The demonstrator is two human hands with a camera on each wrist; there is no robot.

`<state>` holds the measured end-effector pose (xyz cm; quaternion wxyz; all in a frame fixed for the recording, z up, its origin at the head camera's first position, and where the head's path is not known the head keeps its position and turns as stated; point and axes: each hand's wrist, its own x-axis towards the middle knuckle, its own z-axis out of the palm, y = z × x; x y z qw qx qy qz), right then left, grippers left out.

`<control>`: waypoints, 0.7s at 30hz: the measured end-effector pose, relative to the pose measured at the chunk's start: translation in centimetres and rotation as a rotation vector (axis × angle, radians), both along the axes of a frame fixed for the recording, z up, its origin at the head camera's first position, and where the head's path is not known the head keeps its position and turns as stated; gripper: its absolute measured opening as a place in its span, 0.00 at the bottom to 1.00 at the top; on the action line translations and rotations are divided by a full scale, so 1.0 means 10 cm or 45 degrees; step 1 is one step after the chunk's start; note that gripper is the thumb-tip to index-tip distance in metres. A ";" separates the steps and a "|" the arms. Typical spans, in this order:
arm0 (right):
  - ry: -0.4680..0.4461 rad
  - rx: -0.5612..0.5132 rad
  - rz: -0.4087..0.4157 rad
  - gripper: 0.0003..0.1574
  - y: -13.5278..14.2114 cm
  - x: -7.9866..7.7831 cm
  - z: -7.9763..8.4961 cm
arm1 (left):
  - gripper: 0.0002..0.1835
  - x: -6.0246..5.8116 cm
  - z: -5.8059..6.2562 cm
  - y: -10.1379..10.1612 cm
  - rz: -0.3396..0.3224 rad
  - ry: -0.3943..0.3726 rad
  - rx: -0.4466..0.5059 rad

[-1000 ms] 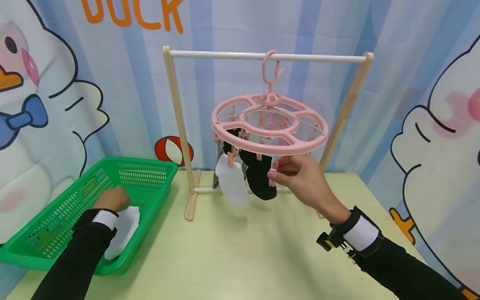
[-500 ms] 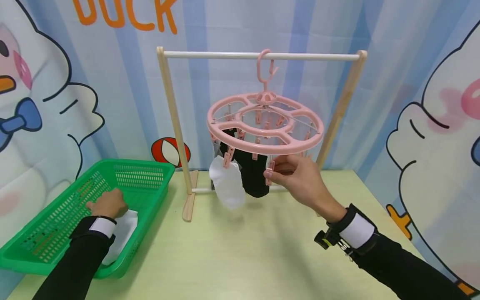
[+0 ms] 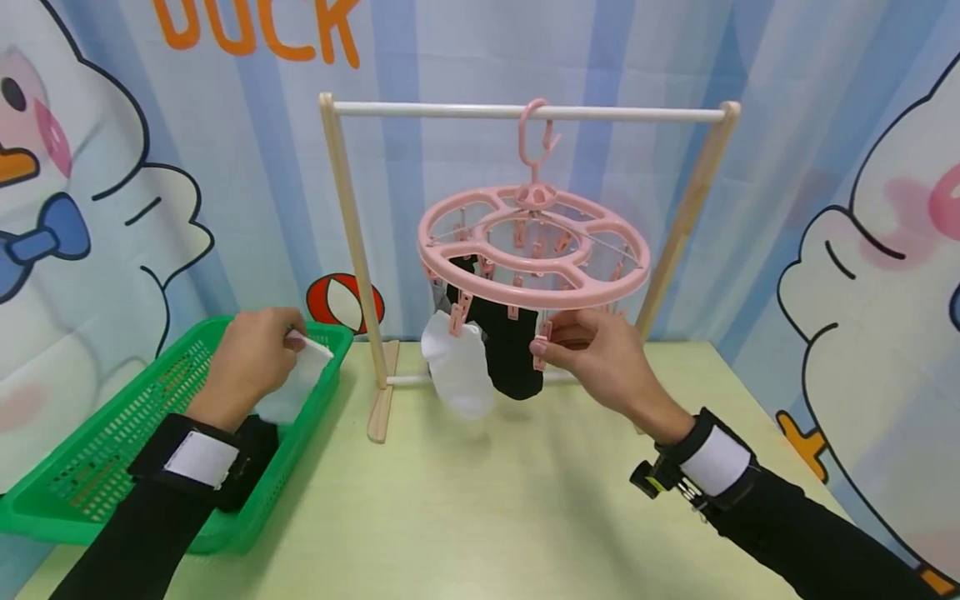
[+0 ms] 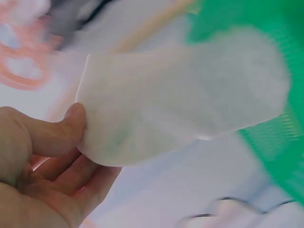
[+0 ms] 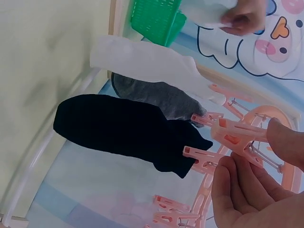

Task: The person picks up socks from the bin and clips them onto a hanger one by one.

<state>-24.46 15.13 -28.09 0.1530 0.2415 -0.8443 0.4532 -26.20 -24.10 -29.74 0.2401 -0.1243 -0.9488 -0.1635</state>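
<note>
By its cuff, a white sock [image 4: 180, 95] is pinched between the thumb and fingers of my left hand [image 3: 251, 358], over the far right part of the green basket [image 3: 131, 417]. My right hand [image 3: 600, 354] holds a pink clothespin [image 5: 240, 133] at the front edge of the pink round hanger [image 3: 532, 287]; nothing shows between the clip's tips. Clipped to the hanger are another white sock [image 3: 459, 371], a black sock [image 5: 104, 126] and a grey sock [image 5: 156, 97]. In the basket lies something black [image 3: 255, 462], partly hidden by my left wrist.
A wooden stand [image 3: 347, 200] with a white top bar [image 3: 435, 110] carries the hanger by its hook. Several other clothespins [image 5: 173, 204] dangle from the ring. The pale table [image 3: 465, 517] extends in front. Behind hangs a printed curtain [image 3: 480, 50].
My left hand has come up out of the basket, away from me, with the white sock. The black item in the basket now shows. My right hand keeps its hold on the clothespin.
</note>
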 end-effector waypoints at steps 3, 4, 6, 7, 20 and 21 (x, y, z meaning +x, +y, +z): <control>0.006 -0.004 0.000 0.12 0.00 0.00 0.00 | 0.05 0.17 0.22 0.32 -0.047 0.077 -0.050; 0.010 -0.006 0.001 0.12 0.00 -0.01 0.00 | 0.06 0.22 0.27 0.42 -0.071 0.106 -0.066; 0.013 -0.007 0.000 0.12 0.00 -0.01 0.00 | 0.07 0.29 0.33 0.58 -0.124 0.148 -0.097; 0.015 -0.007 -0.002 0.12 0.01 -0.01 0.00 | 0.07 0.33 0.36 0.66 -0.148 0.150 -0.106; 0.071 -0.048 0.026 0.08 -0.04 -0.01 0.00 | 0.08 0.35 -0.13 1.59 -0.583 -0.051 0.262; 0.074 -0.051 0.029 0.07 -0.05 -0.01 -0.01 | 0.08 0.34 -0.17 1.65 -0.589 -0.073 0.290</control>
